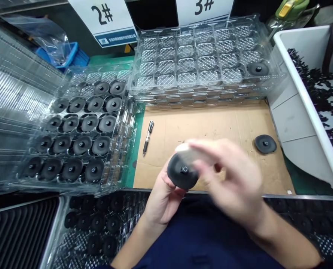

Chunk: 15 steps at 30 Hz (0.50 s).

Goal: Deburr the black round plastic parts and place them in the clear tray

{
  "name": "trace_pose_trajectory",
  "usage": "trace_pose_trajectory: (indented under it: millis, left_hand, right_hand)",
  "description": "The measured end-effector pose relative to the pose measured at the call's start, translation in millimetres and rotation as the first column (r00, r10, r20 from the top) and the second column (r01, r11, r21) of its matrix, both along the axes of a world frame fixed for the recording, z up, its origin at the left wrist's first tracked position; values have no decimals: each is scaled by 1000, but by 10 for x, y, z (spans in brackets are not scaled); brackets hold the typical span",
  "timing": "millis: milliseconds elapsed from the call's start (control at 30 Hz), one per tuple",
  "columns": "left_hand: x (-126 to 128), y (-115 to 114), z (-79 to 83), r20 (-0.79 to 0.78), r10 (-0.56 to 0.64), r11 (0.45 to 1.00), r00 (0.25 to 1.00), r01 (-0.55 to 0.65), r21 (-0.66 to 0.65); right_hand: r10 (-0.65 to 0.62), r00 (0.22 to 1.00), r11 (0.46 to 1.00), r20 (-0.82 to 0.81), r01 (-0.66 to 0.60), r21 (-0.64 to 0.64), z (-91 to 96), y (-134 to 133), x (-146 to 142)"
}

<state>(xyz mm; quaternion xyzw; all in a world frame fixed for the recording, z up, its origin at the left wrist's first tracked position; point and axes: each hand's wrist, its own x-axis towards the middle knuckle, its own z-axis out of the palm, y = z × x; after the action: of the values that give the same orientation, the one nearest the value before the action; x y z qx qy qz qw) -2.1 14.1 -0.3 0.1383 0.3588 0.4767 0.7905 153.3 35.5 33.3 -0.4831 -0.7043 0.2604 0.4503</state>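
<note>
My left hand point(163, 198) is closed on a round black disc point(180, 181) with a small raised stub at its centre. The disc is tilted so its stub side faces me. Just to its right, my right hand point(231, 179) is smeared by motion, with its fingers over the disc's upper right edge. Whether those fingers touch or grip anything cannot be made out. Another black disc point(265, 144) lies on the cardboard sheet point(200, 123) to the right. A black and silver pen point(147, 138) rests on the cardboard at the left.
A clear tray point(99, 188) at left holds many black discs. Stacked clear trays point(205, 89) stand at the back, with one disc point(257, 68) at the right end. A white bin point(304, 97) of small black pieces stands right. A blue box point(76, 56) sits back left.
</note>
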Motion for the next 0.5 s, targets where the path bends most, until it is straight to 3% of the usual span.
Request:
trace_pose_trajectory:
  millis: [67,167,233,300,367,433,500]
  left_hand:
    - [-4,19,-18,-45,25,1000,999,-25,2]
    - [1,48,-32,-94,58,998,994,-57,18]
    - [24,52,-12,-84,73,997,994,-73,12]
    - [40,48,29,-71,78,997,994,-78,5]
    - [25,45,68,-85,37,999,996,-36,3]
    - [-11,44,84,-100,-5,1000,995,6,13]
    - [-33,41,76,-104,-10,1000,994,12,11]
  right_hand:
    - [171,985,983,33,-173,58,118,-39,-94]
    - [342,937,936,67,-333,-115,121,-29,-161]
    - [318,943,945,96,-307,-117,89,15,-176]
    - [218,971,975,99,-221,18,58,34,-175]
    - [232,971,968,56,-236,85,30,-4,-137]
    - [335,942,942,30,-336,22,10,-75,-53]
    - [322,944,945,71,-316,-88,7,-125,46]
